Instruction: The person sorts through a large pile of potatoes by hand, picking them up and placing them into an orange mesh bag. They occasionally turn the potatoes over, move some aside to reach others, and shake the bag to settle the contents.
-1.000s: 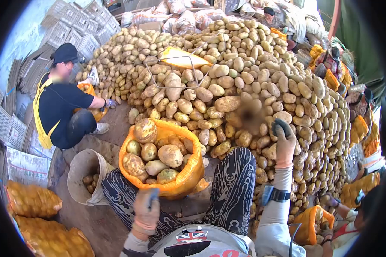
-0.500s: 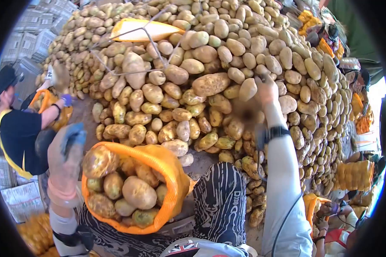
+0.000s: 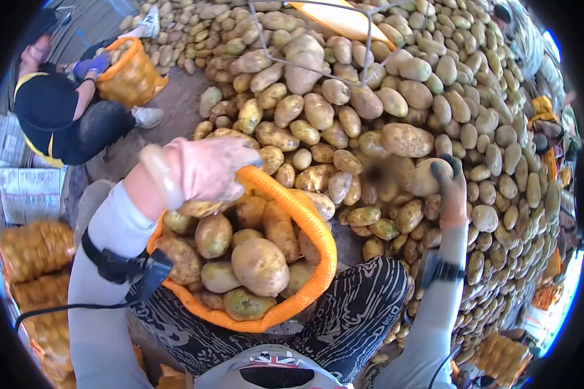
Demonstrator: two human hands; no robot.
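An orange mesh bag (image 3: 318, 256) of potatoes stands open between my knees. My left hand (image 3: 211, 170), in a pinkish glove with dark fingertips, is bent over the far left of its rim, closed on the mesh. A potato (image 3: 201, 208) just below that hand is partly hidden by it. Inside, a large potato (image 3: 259, 266) lies on top of several others. My right hand (image 3: 452, 188), in a dark-fingered glove, is closed around a pale potato (image 3: 427, 176) at the near side of the big potato heap (image 3: 428, 91). A dark blur covers the spot left of it.
A metal wire frame (image 3: 368, 45) and an orange-white sheet (image 3: 344, 21) sit on the heap. At left, a person (image 3: 58, 117) works at another orange bag (image 3: 131, 74). Filled bags (image 3: 36, 249) are stacked on my left, with more bags (image 3: 499, 356) at far right.
The view has turned left. My left hand has come from beside the bag onto its far rim. My right hand is now closed around a pale potato at the heap's near side.
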